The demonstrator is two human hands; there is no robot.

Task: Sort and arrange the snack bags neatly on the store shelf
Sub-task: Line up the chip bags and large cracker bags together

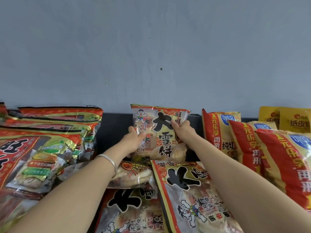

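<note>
Both arms outstretched, left hand (pixel 134 137) and right hand (pixel 182 132) grip upright snack bag (pixel 161 130).

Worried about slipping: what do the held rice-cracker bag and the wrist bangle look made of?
The held bag: likely thin glossy plastic film; glare, crinkles, clear window showing crackers. The bangle: seemingly polished silver-coloured metal, smooth sheen; exact metal unclear.

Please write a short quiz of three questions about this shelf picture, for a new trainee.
1. True or false: both the left hand and the right hand hold the upright snack bag.
2. Which wrist bears the silver bracelet? A) left B) right
3. Fill in: the yellow and red bags stand to the ___ of the held bag.
Key: 1 true; 2 A; 3 right.
</note>
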